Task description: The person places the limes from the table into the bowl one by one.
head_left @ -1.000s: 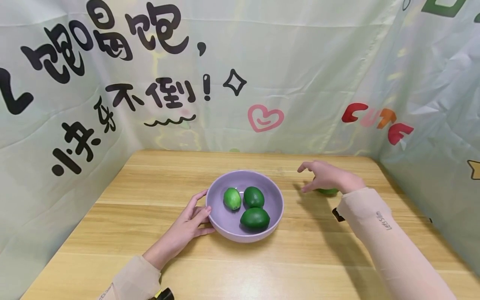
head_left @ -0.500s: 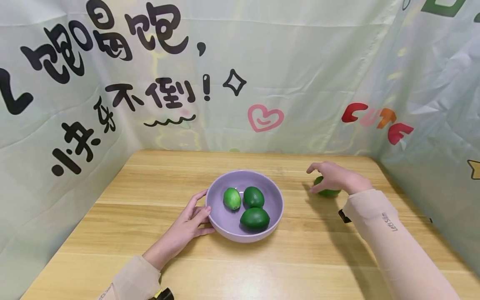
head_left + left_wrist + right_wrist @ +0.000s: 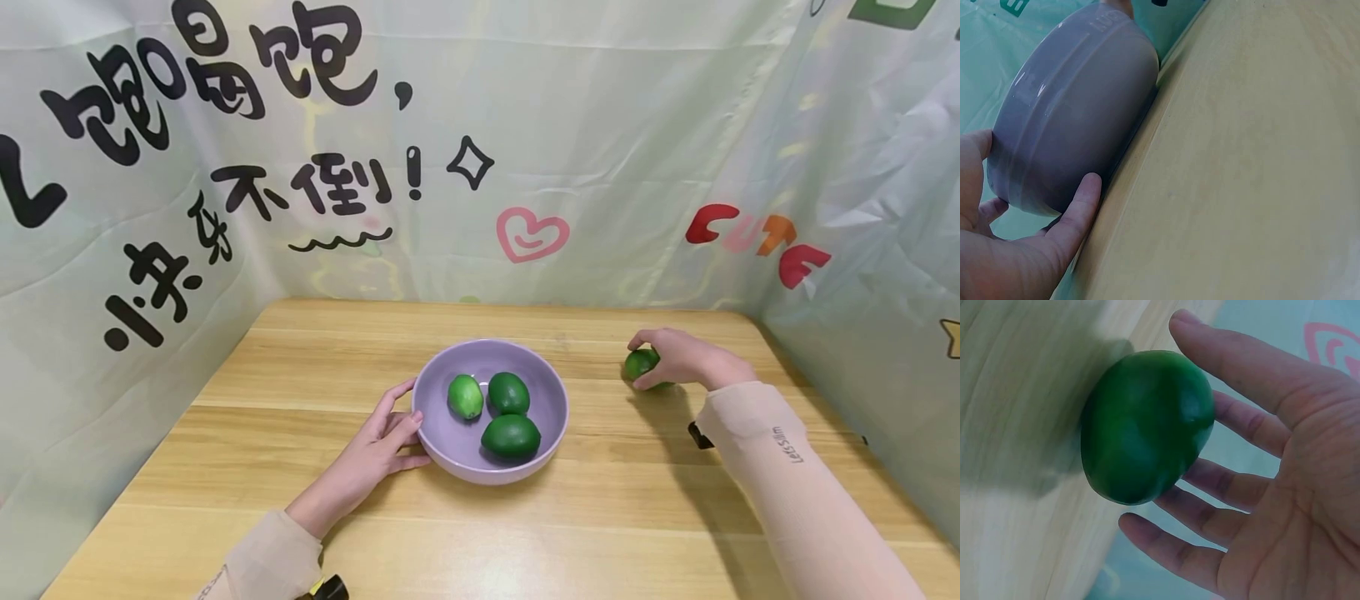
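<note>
A lilac bowl (image 3: 442, 457) stands on the table and holds a light green lime (image 3: 466, 397) and two dark green, avocado-like fruits (image 3: 511, 437). My left hand (image 3: 378, 439) holds the bowl's left side, its thumb at the rim and its fingers spread along the outer wall. In the left wrist view the fingertips rest against the bowl's side (image 3: 1079, 119). At the right, my right hand (image 3: 682, 357) reaches over another smooth green oval fruit (image 3: 640, 364). The right wrist view shows this fruit (image 3: 1147, 428) between the raised thumb and the loosely spread fingers.
The wooden table (image 3: 300, 375) is backed by a pale cloth (image 3: 622, 125) printed with black characters, a pink heart and the word CUTE. The cloth also rises along the left and right sides.
My right hand has moved to the right and slightly down around the green fruit, uncovering more of its left end. The left hand and the bowl have stayed in place.
</note>
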`<state>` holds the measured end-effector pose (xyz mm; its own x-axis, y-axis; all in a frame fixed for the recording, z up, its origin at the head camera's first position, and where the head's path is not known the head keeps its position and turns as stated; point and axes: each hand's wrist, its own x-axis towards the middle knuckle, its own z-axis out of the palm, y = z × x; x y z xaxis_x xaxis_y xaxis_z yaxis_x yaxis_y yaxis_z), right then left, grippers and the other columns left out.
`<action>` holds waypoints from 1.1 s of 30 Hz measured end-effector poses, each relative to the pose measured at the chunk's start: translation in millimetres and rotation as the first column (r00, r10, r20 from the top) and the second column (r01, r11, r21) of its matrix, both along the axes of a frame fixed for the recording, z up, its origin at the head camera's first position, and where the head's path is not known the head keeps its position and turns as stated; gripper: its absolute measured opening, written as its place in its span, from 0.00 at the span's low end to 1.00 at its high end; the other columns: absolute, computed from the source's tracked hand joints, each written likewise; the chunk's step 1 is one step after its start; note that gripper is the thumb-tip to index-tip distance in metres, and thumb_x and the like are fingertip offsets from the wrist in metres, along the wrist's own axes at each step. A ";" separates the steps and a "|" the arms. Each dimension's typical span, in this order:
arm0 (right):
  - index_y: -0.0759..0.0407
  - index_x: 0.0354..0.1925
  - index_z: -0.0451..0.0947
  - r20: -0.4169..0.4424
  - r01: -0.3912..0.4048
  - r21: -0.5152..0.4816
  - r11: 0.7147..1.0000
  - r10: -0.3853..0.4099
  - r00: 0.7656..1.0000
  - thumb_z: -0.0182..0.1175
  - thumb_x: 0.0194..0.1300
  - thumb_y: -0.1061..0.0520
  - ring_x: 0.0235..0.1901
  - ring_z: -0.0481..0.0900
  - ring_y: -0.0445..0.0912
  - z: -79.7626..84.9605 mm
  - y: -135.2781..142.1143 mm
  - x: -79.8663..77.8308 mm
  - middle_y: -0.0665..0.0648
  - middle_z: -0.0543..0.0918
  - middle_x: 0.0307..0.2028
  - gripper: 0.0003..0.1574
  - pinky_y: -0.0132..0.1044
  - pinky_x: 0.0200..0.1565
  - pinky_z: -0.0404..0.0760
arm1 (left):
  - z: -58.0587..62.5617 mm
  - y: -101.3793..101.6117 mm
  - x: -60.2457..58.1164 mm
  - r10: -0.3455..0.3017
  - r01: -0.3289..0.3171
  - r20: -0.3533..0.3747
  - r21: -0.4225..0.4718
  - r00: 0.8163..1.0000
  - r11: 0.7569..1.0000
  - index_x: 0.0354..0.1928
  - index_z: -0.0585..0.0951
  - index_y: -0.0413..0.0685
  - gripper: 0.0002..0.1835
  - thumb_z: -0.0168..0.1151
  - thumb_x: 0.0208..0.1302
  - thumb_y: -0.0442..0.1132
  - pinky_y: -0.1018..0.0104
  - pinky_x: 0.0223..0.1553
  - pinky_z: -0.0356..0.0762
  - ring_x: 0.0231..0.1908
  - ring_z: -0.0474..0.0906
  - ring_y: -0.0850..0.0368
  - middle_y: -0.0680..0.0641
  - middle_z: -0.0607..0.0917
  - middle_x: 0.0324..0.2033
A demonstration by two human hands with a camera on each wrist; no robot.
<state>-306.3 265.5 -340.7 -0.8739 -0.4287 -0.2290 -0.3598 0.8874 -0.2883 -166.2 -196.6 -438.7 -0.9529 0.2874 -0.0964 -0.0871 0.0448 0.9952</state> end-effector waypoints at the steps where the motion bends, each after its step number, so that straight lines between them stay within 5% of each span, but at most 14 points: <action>1: 0.72 0.67 0.73 -0.002 0.003 -0.003 1.000 -0.003 1.000 0.79 0.63 0.53 0.60 0.77 0.70 -0.7 1.2 -0.4 0.77 0.79 0.63 0.42 0.63 0.58 0.82 | -0.1 0.0 -0.2 -0.001 0.001 0.000 0.001 1.000 1.000 0.85 0.51 0.68 0.35 0.53 0.86 0.52 0.49 0.64 0.88 0.64 0.81 0.42 0.29 0.68 0.73; 33: 0.70 0.69 0.69 0.009 0.032 -0.022 0.999 -0.032 0.999 0.79 0.63 0.55 0.50 0.81 0.60 -15.1 8.8 -3.9 0.71 0.82 0.54 0.45 0.54 0.51 0.85 | 0.9 -0.4 -0.4 -0.004 0.004 0.001 0.008 1.000 1.000 0.86 0.51 0.66 0.35 0.53 0.86 0.52 0.47 0.64 0.88 0.64 0.81 0.41 0.27 0.68 0.74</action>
<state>-310.2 274.3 -355.8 -0.8853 -0.4058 -0.2273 -0.3287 0.8916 -0.3114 -166.6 -197.1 -437.8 -0.9518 0.2919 -0.0948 -0.0877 0.0373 0.9954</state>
